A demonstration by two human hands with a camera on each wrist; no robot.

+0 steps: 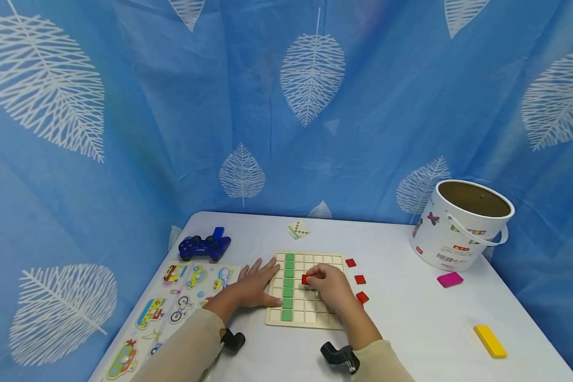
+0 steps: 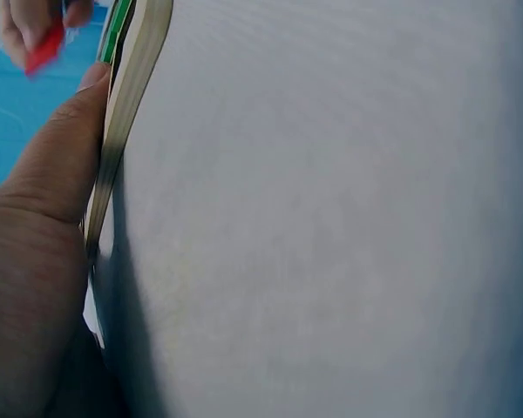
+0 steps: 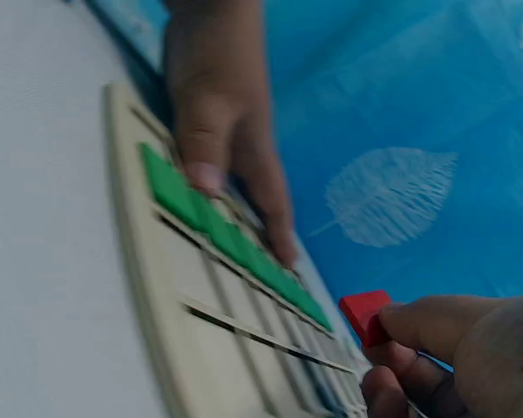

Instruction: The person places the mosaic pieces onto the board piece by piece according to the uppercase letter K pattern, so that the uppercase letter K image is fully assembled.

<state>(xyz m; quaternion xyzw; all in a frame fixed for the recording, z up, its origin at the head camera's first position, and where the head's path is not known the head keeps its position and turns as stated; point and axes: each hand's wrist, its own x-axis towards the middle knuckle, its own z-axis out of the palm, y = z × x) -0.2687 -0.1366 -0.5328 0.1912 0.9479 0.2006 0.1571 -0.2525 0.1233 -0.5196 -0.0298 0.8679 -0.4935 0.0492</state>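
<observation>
A wooden grid board (image 1: 305, 326) lies on the white table with a column of green square tiles (image 1: 288, 292) set in its cells near the left side. My left hand (image 1: 251, 287) rests at the board's left edge, fingers spread and thumb touching the rim. Between thumb and fingertips, my right hand (image 1: 333, 289) pinches a red square tile (image 3: 363, 315) above the board's middle cells. In the right wrist view the tile is apart from the board surface. Several loose red tiles (image 1: 360, 279) lie along the board's right side, one partly hidden by the right hand.
A picture puzzle board (image 1: 167, 297) lies at the left, with a blue game controller (image 1: 204, 247) behind it. A small patterned card (image 1: 298, 229) is beyond the grid board. At right are a white bucket (image 1: 439, 233), a magenta block (image 1: 450, 279) and a yellow block (image 1: 490, 341).
</observation>
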